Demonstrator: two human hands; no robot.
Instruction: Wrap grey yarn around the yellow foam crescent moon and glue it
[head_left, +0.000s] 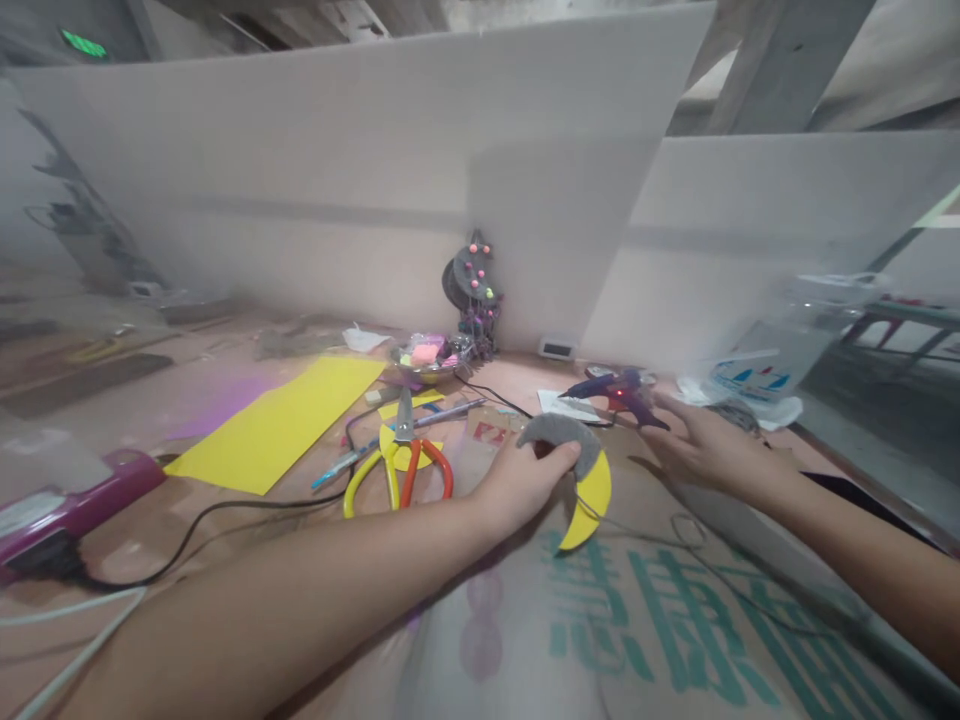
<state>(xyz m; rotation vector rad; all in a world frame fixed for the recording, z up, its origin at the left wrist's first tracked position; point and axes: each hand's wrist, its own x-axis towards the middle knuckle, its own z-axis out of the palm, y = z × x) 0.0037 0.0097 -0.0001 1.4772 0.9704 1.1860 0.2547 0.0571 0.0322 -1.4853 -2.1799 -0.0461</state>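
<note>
My left hand (pixel 521 482) is closed round a crescent-shaped craft piece (pixel 583 478), grey on its upper arc and yellow on its lower arc, held just above the cardboard sheet (pixel 675 620) with green printed characters. My right hand (pixel 705 445) reaches forward with its fingers stretched out flat, fingertips right beside the purple glue gun (pixel 619 392), which lies on the table with a small red light showing. The right hand holds nothing.
Two pairs of scissors (pixel 401 462), one yellow-handled and one orange-handled, lie left of my left hand beside pens. A yellow paper sheet (pixel 281 425) lies further left, a bowl of bright bits (pixel 429 358) at the back, a magenta device (pixel 71 510) with cables far left, and a plastic bag (pixel 780 370) at the right.
</note>
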